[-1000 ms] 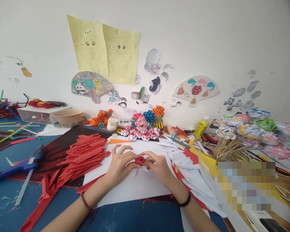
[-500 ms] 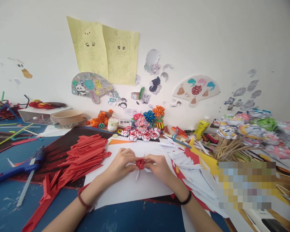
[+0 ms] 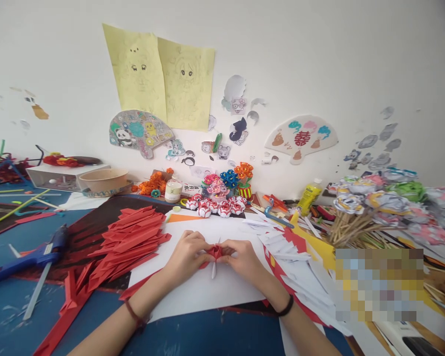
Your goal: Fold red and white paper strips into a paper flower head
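Pinching from both sides, your left hand [image 3: 187,254] and right hand [image 3: 243,257] close their fingertips on one small red-and-white paper flower [image 3: 215,252], held between them just above the white sheet [image 3: 203,291]. Your left thumb and forefinger clamp the left edge of the flower; your right thumb and forefinger clamp the right edge. A narrow white strip [image 3: 214,269] hangs down from the flower toward the sheet. Each wrist carries a dark band.

The white sheet lies on the blue tabletop [image 3: 193,336], directly in front of you. To the left of the sheet, a pile of folded red paper strips [image 3: 129,237] fans out over a dark mat. Further left, a blue glue gun [image 3: 29,254] lies on the tabletop, well apart from your hands. To the right of your right hand, a heap of white-and-red paper pieces [image 3: 292,252] overlaps the sheet's edge.

Beyond your hands, a row of finished red-and-white flowers [image 3: 215,206] sits near the wall, with a small jar [image 3: 173,189] just to its left and a yellow glue bottle [image 3: 307,197] to its right. A bundle of paper flowers on wooden sticks [image 3: 371,207] lies at far right.
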